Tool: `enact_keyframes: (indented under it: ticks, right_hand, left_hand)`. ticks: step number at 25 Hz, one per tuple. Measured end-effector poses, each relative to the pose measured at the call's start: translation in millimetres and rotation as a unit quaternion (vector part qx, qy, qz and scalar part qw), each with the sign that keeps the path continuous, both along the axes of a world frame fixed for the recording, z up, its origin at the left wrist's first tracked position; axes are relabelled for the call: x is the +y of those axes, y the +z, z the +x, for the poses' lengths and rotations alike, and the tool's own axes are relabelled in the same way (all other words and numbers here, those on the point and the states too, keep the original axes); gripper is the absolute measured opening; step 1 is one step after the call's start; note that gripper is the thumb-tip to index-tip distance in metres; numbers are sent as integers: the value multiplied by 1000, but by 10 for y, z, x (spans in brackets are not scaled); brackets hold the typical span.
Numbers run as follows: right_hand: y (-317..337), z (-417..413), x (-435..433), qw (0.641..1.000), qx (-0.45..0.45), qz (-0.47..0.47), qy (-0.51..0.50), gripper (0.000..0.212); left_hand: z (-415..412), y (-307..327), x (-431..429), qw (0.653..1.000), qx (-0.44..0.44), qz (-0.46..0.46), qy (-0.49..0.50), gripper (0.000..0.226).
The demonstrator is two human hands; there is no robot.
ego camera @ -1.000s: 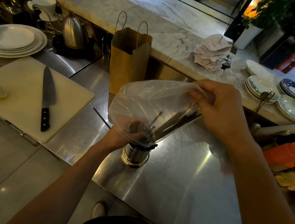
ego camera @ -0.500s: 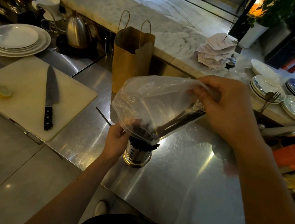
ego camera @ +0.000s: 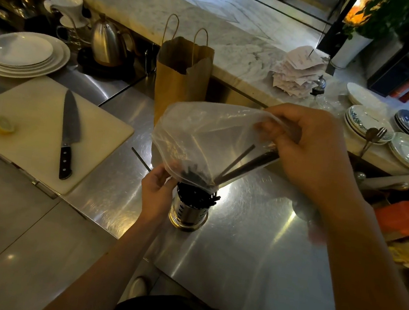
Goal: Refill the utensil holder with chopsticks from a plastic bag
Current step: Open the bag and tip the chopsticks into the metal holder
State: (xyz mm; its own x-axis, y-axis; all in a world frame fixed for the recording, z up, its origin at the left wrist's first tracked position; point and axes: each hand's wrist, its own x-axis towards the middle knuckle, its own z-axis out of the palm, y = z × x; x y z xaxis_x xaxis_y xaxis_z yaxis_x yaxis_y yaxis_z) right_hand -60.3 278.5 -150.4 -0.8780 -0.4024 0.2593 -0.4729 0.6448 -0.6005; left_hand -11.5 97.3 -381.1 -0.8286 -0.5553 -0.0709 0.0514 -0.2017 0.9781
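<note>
Tops of chopsticks (ego camera: pixel 248 167) hidden behind R hand (ego camera: pixel 311 151); holder (ego camera: pixel 188 211) rim partly covered by bag (ego camera: pixel 200 134).

Nothing readable here tbh. The paper slips (ego camera: pixel 297 71) at upper right might have some print on them, but it's too dim and blurry to make out.

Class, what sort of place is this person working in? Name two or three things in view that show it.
Probably a restaurant or café service counter: paper order slips on a spike, stacked plates, and a steel worktop with a utensil holder full of chopsticks.
</note>
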Motion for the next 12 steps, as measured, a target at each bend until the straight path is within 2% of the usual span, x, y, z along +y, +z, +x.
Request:
enact_keyframes:
  ticks: [3,7,10,12]
  right_hand:
    - [-28,24,-11,1000,-4,1,-6,21]
    - [-35,38,-12,1000,0,-4,-9,19]
    - [-76,14,-15,999,-5,33,-7,17]
    - [-70,0,-21,999,-3,47,-1,17]
  left_hand:
    - [-30,32,60,998,-35,43,25,25]
    - [-19,155,92,980,-55,185,47,27]
    - [-14,143,101,986,-58,157,14,40]
    - [-1,144,131,990,-47,132,0,32]
